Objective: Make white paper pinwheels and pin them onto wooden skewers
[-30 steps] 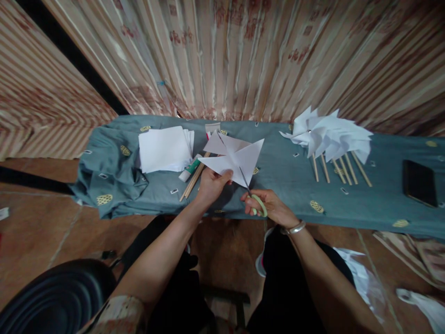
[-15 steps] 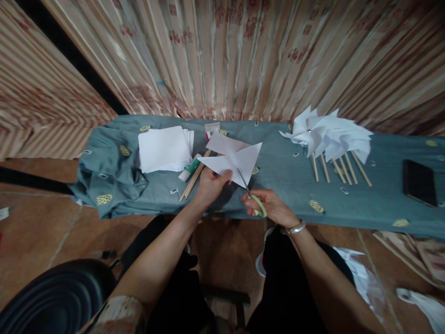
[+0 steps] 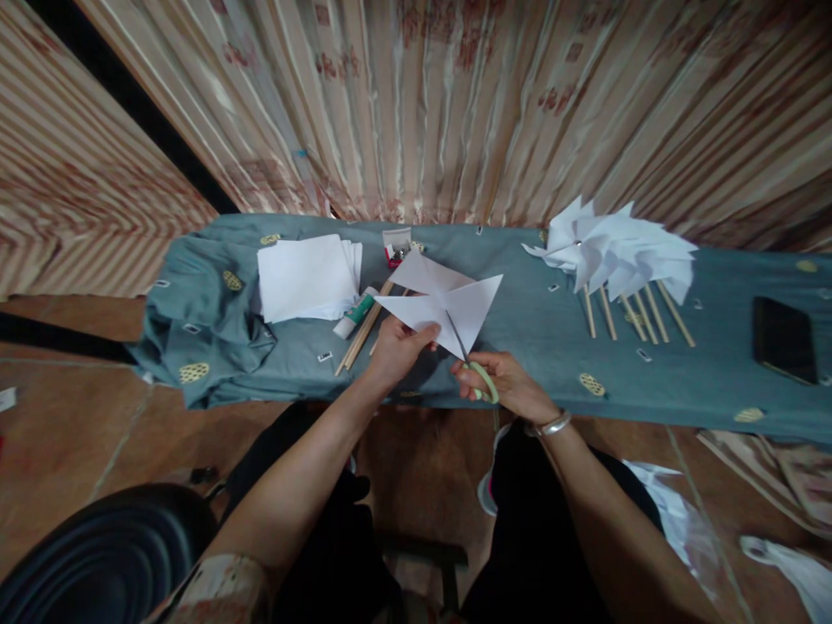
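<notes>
My left hand (image 3: 401,347) pinches the lower left edge of a white paper sheet (image 3: 471,310), which has slits running in from its corners. In my right hand (image 3: 497,380) is a pair of scissors (image 3: 482,380) with light green handles; the fingers are wrapped through the loops. The blades lie along the paper near its lower corner, pointing toward its middle. Just left of the paper lie several wooden sticks (image 3: 361,340) and a green and white tube (image 3: 355,314). Behind it stands a small opened box (image 3: 397,248) with shiny metal bits.
A stack of white paper (image 3: 305,279) lies at the left of the cloth-covered table (image 3: 520,347). Several paper pinwheels (image 3: 614,251) on sticks rest at the right, with a black phone (image 3: 784,340) beyond them. A pleated curtain (image 3: 416,113) hangs behind. A black round stool (image 3: 104,555) stands lower left.
The paper has shifted slightly right and toward me with my left hand, meeting the scissor blades deeper. More of the small box is uncovered. My right hand has barely moved.
</notes>
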`<state>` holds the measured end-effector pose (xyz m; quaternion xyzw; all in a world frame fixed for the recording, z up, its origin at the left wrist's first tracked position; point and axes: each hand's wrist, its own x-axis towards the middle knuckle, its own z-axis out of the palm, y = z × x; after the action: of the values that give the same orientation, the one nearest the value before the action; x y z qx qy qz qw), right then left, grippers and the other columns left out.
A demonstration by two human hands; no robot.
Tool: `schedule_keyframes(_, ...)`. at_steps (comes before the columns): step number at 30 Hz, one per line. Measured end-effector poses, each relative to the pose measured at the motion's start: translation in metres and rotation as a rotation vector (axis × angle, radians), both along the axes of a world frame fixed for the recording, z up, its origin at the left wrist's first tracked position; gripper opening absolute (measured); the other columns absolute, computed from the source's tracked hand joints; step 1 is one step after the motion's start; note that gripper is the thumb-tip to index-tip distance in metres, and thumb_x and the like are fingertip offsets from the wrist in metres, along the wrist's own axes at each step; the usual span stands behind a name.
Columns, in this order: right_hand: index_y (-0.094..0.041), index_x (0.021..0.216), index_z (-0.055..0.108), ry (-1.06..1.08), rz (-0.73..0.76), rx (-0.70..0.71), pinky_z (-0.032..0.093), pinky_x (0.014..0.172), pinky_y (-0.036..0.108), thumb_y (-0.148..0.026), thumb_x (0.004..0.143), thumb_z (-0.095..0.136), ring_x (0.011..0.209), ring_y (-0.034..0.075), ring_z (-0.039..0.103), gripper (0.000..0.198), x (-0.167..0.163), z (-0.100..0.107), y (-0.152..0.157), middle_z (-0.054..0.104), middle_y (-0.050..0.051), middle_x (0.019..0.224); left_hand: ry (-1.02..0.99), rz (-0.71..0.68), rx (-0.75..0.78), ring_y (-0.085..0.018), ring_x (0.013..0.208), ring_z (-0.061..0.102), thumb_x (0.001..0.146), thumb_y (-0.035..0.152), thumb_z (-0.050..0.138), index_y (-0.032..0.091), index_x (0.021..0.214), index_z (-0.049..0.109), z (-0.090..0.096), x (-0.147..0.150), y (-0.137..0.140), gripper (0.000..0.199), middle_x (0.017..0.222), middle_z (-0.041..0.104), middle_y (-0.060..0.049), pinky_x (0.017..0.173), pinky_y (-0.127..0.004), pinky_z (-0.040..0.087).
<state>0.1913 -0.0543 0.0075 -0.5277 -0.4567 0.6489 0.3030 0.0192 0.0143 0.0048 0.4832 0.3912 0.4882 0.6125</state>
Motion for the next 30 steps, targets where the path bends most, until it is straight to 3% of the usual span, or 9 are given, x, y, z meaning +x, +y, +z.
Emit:
schedule_keyframes(9, -0.016, 0.075, 0.068, 0.0, -0.023, -0.014, 0.038, 0.047, 0.022, -0.058, 0.06, 0.08, 0.049, 0.008, 0.052, 0.046, -0.001, 0.002, 0.001, 0.062, 0.0, 0.058, 0.013, -0.017, 0.0, -0.009, 0.046, 0.048, 0.065, 0.029, 0.071, 0.016, 0.068, 0.057, -0.004, 0.001, -0.001, 0.019, 0.053, 0.055, 0.005, 0.049, -0.023, 0.042)
schedule_keyframes(16, -0.016, 0.074, 0.066, -0.021, -0.049, -0.029, 0.038, 0.046, 0.023, -0.062, 0.055, 0.08, 0.046, 0.008, 0.05, 0.052, -0.003, 0.002, 0.002, 0.061, -0.001, 0.054, -0.012, -0.007, -0.012, -0.009, 0.046, 0.048, 0.063, 0.028, 0.071, 0.016, 0.073, 0.06, -0.005, 0.001, 0.0, 0.02, 0.055, 0.057, 0.005, 0.047, -0.023, 0.042)
schedule_keyframes(24, -0.017, 0.061, 0.061, -0.08, -0.049, 0.029, 0.04, 0.048, 0.021, -0.064, 0.06, 0.077, 0.05, 0.009, 0.053, 0.049, -0.004, 0.007, 0.002, 0.064, 0.0, 0.056, 0.016, -0.065, -0.045, -0.01, 0.047, 0.049, 0.064, 0.03, 0.072, 0.017, 0.064, 0.056, -0.005, 0.004, -0.008, 0.021, 0.053, 0.056, 0.003, 0.049, -0.024, 0.042)
schedule_keyframes(30, -0.017, 0.062, 0.062, -0.073, -0.057, 0.025, 0.04, 0.048, 0.022, -0.064, 0.06, 0.076, 0.05, 0.009, 0.054, 0.049, -0.005, 0.004, 0.002, 0.064, 0.001, 0.056, 0.055, -0.054, -0.054, -0.01, 0.047, 0.049, 0.065, 0.03, 0.07, 0.017, 0.061, 0.056, -0.002, 0.004, -0.01, 0.02, 0.051, 0.056, 0.003, 0.05, -0.024, 0.042)
